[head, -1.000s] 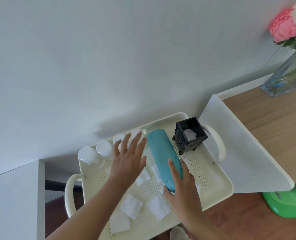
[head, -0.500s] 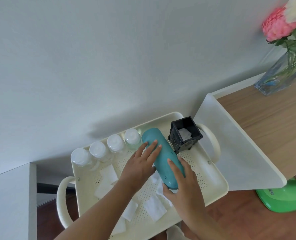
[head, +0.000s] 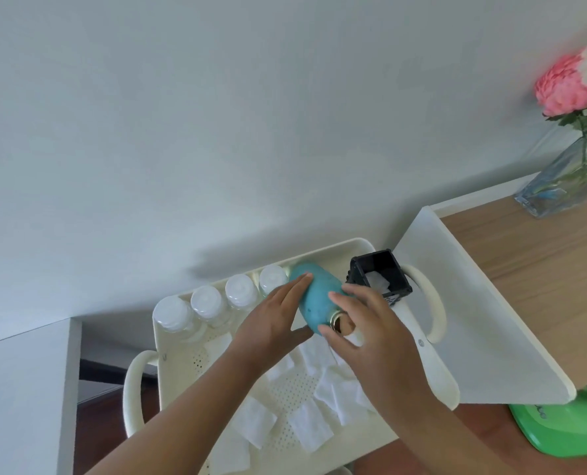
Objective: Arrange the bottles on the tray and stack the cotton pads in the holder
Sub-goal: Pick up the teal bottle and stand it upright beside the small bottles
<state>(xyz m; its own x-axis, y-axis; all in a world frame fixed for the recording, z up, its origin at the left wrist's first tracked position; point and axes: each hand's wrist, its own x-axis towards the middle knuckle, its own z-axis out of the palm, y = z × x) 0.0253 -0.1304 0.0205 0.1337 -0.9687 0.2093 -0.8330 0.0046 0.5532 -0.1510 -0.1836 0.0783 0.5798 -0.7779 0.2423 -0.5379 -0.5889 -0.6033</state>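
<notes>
A teal bottle (head: 316, 296) lies tilted over the cream perforated tray (head: 340, 250), its gold neck toward me. My left hand (head: 271, 323) grips its left side with the fingers along the body and the thumb under it. My right hand (head: 370, 323) holds the neck end, fingers curled around it. Several white-capped clear bottles (head: 238, 291) stand in a row along the tray's back rim. A black square holder (head: 381, 277) with cotton pads inside stands at the back right. Loose white cotton pads (head: 310, 425) lie scattered on the tray floor.
A white panel (head: 456, 313) and a wooden tabletop (head: 542, 269) rise right of the tray, with a glass vase of pink flowers (head: 566, 180) at the back. A green object (head: 566, 430) sits low on the right. The wall is close behind the tray.
My left hand came off the bottle row and took hold of the teal bottle. Both hands have shifted it toward the tray's back, and its gold neck now shows at my right hand.
</notes>
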